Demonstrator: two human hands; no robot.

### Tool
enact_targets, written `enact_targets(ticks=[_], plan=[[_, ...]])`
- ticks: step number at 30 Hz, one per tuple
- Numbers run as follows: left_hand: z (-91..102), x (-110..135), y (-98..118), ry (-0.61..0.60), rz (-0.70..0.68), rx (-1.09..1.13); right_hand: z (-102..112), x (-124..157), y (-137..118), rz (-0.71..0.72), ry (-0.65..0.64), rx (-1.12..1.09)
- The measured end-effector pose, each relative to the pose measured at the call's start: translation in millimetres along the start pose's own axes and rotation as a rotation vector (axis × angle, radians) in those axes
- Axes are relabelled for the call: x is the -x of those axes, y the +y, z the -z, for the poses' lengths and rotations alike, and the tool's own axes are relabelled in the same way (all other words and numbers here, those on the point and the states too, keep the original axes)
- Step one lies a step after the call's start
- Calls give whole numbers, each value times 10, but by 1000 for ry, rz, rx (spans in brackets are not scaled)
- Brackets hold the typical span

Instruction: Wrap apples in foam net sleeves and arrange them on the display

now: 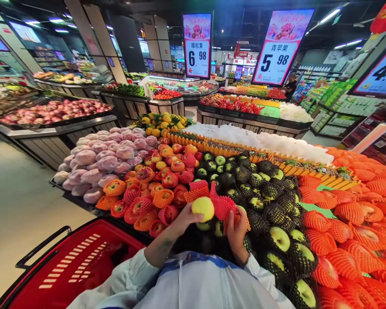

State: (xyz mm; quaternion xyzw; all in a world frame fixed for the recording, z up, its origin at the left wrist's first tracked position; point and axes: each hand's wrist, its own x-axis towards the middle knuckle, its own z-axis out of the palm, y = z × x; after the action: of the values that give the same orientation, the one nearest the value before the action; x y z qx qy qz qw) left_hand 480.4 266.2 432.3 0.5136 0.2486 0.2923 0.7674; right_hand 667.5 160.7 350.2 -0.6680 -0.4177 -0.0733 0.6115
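My left hand [188, 218] is closed around a bare yellow-green apple [203, 208], held in front of my body above the fruit display. Close to its right, my right hand [237, 234] pinches a red-pink foam net sleeve [223, 207]. Part of an orange net and a bit of pale fruit show beside the right fingers; whether that hand also holds them is unclear. Under and beyond the hands lie green apples in black foam nets [241, 174]. To the left of these are red apples in orange and pink nets [162, 197].
A red shopping basket [116, 227] stands at my lower left. Purple-wrapped fruit [106, 154] is heaped at the left, orange-netted fruit [354, 236] at the right. Yellow fruit [162, 122] and white-wrapped fruit [238, 135] lie behind. Price screens [197, 45] hang above; a person [290, 88] stands far back.
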Motion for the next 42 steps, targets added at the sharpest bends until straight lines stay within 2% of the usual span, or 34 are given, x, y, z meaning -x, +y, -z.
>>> enact_targets(ticks=[2,5,8,11,14,18,21,24,27,32,36,38,40,42], plan=[[-107,1,-51,-94,-68,-139,-2,-4,-14,0,-9,-12],[-225,-20,-4,-120,-244,-487,-4,2,-15,0,-15,-31],[-293,-57,119,-157,-361,-877,-11,17,10,0,-13,-53],[-322,-104,188,-184,-399,-1027,-10,30,37,-7,-12,-76],[-323,-140,145,-131,-407,-924,11,35,49,-37,-9,-100],[-299,-170,15,17,-475,-491,34,33,62,-123,12,-177],[-274,-187,-49,76,-484,-326,25,39,104,-117,-29,-208],[-251,-186,-98,46,-416,-308,14,54,170,-67,-58,-237],[-242,-173,-175,18,-286,-336,14,46,208,-2,-74,-276],[-248,-180,-297,-11,-97,-316,11,-18,163,67,-179,-318],[-262,-238,-319,25,-77,-201,-22,-20,170,86,-133,-302],[-280,-282,-315,98,-105,-142,-29,-16,184,131,-124,-279],[-303,-324,-299,197,-151,-93,-17,-26,177,181,-201,-256],[-326,-350,-270,244,-200,-97,9,-54,139,211,-319,-249]])
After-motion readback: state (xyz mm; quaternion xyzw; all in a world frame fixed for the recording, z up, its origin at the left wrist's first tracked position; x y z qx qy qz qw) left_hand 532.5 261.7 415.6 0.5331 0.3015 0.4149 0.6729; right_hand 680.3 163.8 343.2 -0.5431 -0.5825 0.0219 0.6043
